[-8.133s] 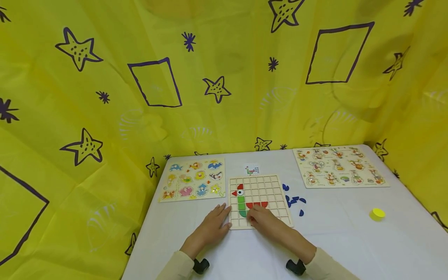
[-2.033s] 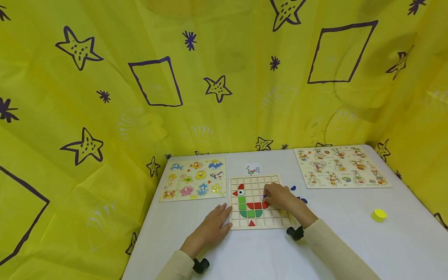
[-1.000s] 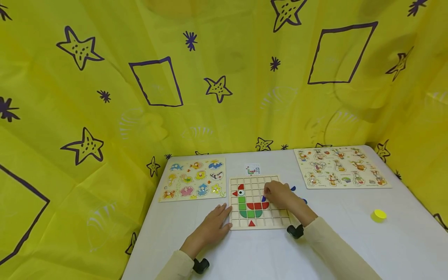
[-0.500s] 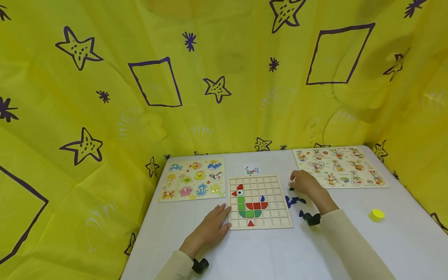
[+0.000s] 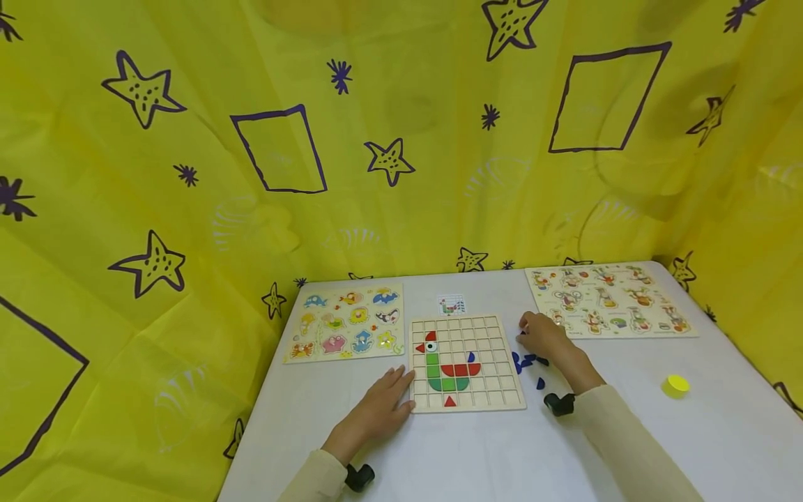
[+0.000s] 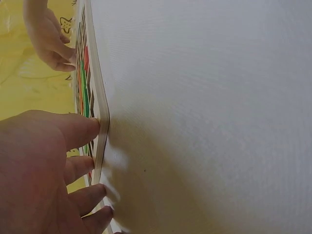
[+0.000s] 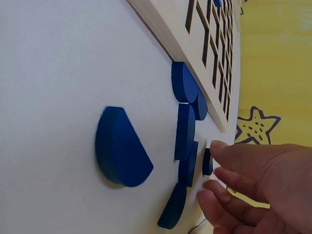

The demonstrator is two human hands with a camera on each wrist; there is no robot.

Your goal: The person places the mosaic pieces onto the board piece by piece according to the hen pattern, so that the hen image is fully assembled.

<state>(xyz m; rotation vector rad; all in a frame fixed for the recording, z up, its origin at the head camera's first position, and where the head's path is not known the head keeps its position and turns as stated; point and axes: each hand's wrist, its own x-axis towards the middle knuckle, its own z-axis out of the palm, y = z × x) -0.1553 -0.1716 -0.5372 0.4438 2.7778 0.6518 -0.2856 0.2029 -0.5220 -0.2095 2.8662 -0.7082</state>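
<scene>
My left hand (image 5: 379, 406) lies with fingers extended against the left edge of a wooden grid board (image 5: 492, 348); in the left wrist view the fingertips touch its rim. Red, green and white pieces form a bird on the grid, and one blue piece (image 5: 471, 357) sits above the red row (image 5: 460, 370). Right of the board, my right hand (image 5: 547, 340) has thumb and fingertips around a small blue puzzle piece (image 7: 207, 163), seemingly pinching it low over the table. Several loose blue pieces (image 7: 124, 148), curved on one side, lie between that hand and the board.
Behind the board lies a small picture card (image 5: 452, 305) showing a bird. A sea-animal puzzle (image 5: 345, 321) is at back left, another figure puzzle (image 5: 611, 300) at back right. A yellow cylinder (image 5: 676, 385) stands on the right. Yellow cloth (image 5: 401, 209) walls the table.
The right hand left a blue piece on the grid above the red row and moved right to the loose blue pieces. Earlier, a red triangle appeared at the board's bottom. The left hand stayed put.
</scene>
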